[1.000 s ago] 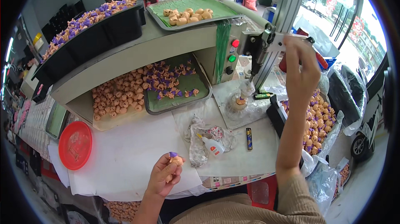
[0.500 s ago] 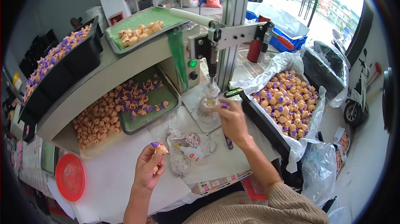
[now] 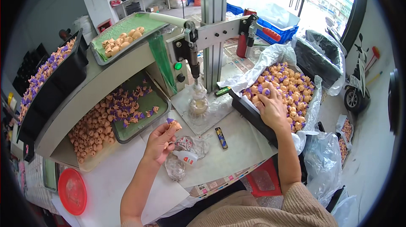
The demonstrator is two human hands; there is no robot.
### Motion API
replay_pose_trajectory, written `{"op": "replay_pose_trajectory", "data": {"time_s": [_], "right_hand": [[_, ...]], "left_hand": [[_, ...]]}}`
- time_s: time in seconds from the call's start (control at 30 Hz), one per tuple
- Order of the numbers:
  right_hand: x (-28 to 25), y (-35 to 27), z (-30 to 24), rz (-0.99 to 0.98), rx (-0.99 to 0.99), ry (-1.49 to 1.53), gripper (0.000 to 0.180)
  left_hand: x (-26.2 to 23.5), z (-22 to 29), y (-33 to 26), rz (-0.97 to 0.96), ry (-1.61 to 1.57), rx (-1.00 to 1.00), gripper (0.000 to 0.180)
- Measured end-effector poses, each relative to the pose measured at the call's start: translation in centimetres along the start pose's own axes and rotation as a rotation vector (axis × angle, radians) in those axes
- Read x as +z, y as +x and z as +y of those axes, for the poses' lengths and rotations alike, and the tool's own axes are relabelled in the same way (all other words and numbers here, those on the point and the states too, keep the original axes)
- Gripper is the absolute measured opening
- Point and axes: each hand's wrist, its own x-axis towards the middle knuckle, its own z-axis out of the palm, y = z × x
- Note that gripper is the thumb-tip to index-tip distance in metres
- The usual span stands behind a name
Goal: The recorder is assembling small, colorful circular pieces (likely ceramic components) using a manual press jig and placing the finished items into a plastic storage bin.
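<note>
My left hand (image 3: 160,144) is raised over the white-covered worktop, its fingers closed on a small peach plastic figure piece with a purple tip (image 3: 173,123). Farther down in the same hand, another peach bit shows between the fingers. My right hand (image 3: 274,112) reaches over a lined bin (image 3: 249,115) heaped with round peach-and-purple pieces (image 3: 292,89). Its thumb and fingers pinch a round peach-and-purple toy piece (image 3: 266,92) just at the heap. Between my hands stands a lever press (image 3: 194,64) above a plastic-wrapped fixture (image 3: 198,106).
A small bottle (image 3: 186,157) lies on crumpled plastic, near a dark narrow packet (image 3: 220,138). Under the shelf are round peach heads (image 3: 91,132) and a green-lined tray (image 3: 163,115). Upper left hold a black bin (image 3: 63,81) and another tray (image 3: 95,53). A red lid (image 3: 72,191) sits left.
My right hand has moved right from the press fixture to the lined bin with its piece. My left hand has risen slightly, still holding its piece. The whole view has shifted a little.
</note>
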Motion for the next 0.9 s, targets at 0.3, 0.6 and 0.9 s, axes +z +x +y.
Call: {"op": "replay_pose_trajectory", "data": {"time_s": [0.3, 0.6, 0.9], "right_hand": [[-0.1, 5.7, 7.7, -0.098, -0.112, 0.092, 0.037], [0.5, 10.7, 13.3, 0.024, -0.039, 0.158, 0.023], [-8.6, 0.0, -3.2, 0.041, -0.721, 0.487, 0.012]], "left_hand": [[1.0, -1.4, 0.5, 0.002, -0.008, 0.006, 0.020], [3.3, -1.0, 0.7, 0.031, 0.245, 0.033, 0.023], [3.1, -2.7, 8.2, 0.166, 0.582, 0.508, 0.026]]}}
